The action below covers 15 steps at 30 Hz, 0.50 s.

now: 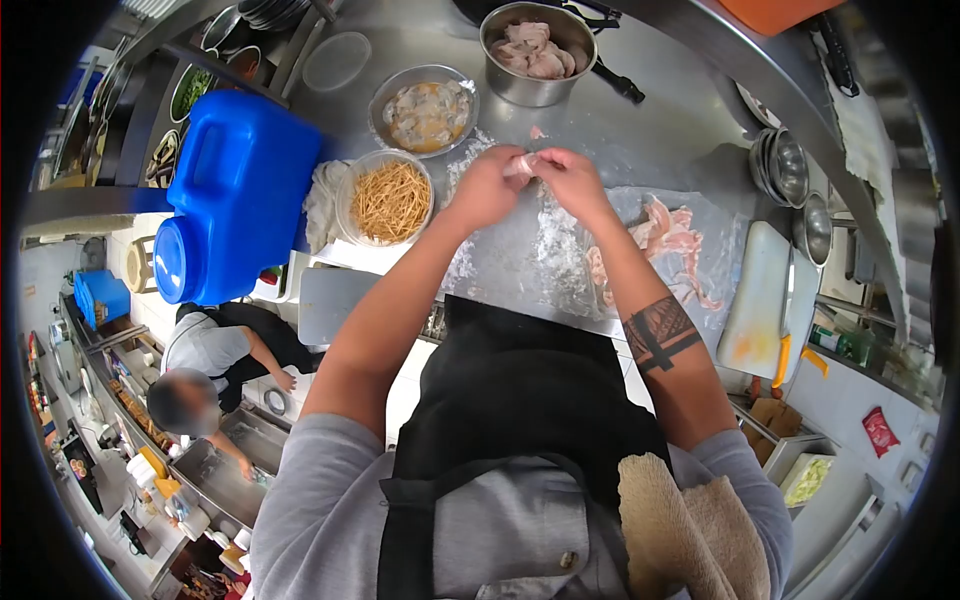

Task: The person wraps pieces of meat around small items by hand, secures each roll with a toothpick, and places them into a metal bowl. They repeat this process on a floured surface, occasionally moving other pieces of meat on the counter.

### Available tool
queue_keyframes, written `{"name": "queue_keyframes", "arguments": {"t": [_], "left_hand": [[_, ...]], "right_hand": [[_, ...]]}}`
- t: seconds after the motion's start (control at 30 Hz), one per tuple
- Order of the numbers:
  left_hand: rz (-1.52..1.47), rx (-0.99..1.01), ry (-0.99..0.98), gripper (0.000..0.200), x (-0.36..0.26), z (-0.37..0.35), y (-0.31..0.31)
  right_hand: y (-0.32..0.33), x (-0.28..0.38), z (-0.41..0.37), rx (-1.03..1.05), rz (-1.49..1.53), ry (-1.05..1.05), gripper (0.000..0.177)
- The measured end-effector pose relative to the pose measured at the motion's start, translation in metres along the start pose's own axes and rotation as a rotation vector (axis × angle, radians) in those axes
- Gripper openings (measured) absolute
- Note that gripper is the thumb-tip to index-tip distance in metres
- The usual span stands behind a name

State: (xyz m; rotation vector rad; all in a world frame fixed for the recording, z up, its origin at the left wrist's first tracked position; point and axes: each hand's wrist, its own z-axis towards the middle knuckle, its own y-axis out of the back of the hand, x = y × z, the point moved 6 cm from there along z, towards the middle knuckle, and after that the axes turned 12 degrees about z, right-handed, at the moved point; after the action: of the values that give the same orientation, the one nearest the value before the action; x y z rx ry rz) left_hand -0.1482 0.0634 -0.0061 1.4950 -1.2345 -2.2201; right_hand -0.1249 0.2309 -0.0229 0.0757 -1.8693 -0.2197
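Observation:
Above the steel worktop (pixel 505 265), my left hand (pixel 488 188) and my right hand (pixel 572 184) meet, both with fingers closed on a small pale piece of raw meat (pixel 520 165). Fingers partly cover the piece. White powder (pixel 562 245) is strewn beneath and around them. Thin raw meat slices (pixel 665 240) lie on a plastic sheet by my right forearm. To the left is a tub of thin golden sticks (pixel 387 203). Behind it, a metal bowl (pixel 374 118) holds greyish pieces in yellowish liquid. A steel pot (pixel 538 92) with rolled pale meat stands farther back.
A large blue jug (pixel 235 180) stands left beside a crumpled cloth (pixel 326 210). On the right are a white cutting board (pixel 752 290), a yellow-handled knife (pixel 781 362) and stacked metal bowls (pixel 785 168). Another person (pixel 215 350) bends over a sink (pixel 215 480) at lower left.

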Motion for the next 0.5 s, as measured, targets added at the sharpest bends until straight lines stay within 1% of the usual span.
{"name": "queue_keyframes", "arguments": {"t": [0.03, 0.07, 0.1, 0.13, 0.17, 0.23, 0.3, 0.37, 0.43, 0.47, 0.5], "left_hand": [[-0.252, 0.059, 0.26, 0.03, 0.01, -0.006, -0.002], [-0.254, 0.054, 0.258, 0.03, 0.006, -0.011, 0.003], [-0.558, 0.077, 0.387, 0.027, 0.009, -0.019, 0.003], [-0.864, 0.1, 0.511, 0.027, 0.01, -0.027, 0.001], [-0.868, 0.094, 0.507, 0.027, 0.008, -0.034, 0.008], [-1.229, 0.171, 0.543, 0.036, -0.002, -0.05, 0.012], [-1.192, 0.158, 0.559, 0.038, -0.008, -0.063, 0.021], [-1.155, 0.135, 0.58, 0.04, -0.013, -0.078, 0.031], [-1.078, 0.137, 0.523, 0.041, -0.021, -0.093, 0.043], [-1.054, 0.151, 0.458, 0.037, -0.027, -0.101, 0.049], [-1.058, 0.126, 0.463, 0.037, -0.024, -0.112, 0.053]], "right_hand": [[0.0, 0.003, -0.005, 0.045, 0.097, 0.059, 0.032], [-0.001, 0.007, -0.009, 0.09, 0.194, 0.119, 0.032], [-0.003, 0.015, -0.015, 0.093, 0.189, 0.124, 0.032], [-0.006, 0.023, -0.021, 0.146, 0.251, 0.124, 0.03], [-0.009, 0.031, -0.028, 0.198, 0.313, 0.123, 0.029], [-0.013, 0.047, -0.04, 0.222, 0.303, 0.134, 0.028], [-0.022, 0.06, -0.05, 0.255, 0.293, 0.148, 0.028], [-0.03, 0.067, -0.057, 0.208, 0.301, 0.138, 0.025], [-0.043, 0.075, -0.07, 0.235, 0.271, 0.151, 0.024], [-0.051, 0.079, -0.077, 0.242, 0.249, 0.161, 0.024], [-0.059, 0.082, -0.084, 0.264, 0.24, 0.163, 0.024]]}}
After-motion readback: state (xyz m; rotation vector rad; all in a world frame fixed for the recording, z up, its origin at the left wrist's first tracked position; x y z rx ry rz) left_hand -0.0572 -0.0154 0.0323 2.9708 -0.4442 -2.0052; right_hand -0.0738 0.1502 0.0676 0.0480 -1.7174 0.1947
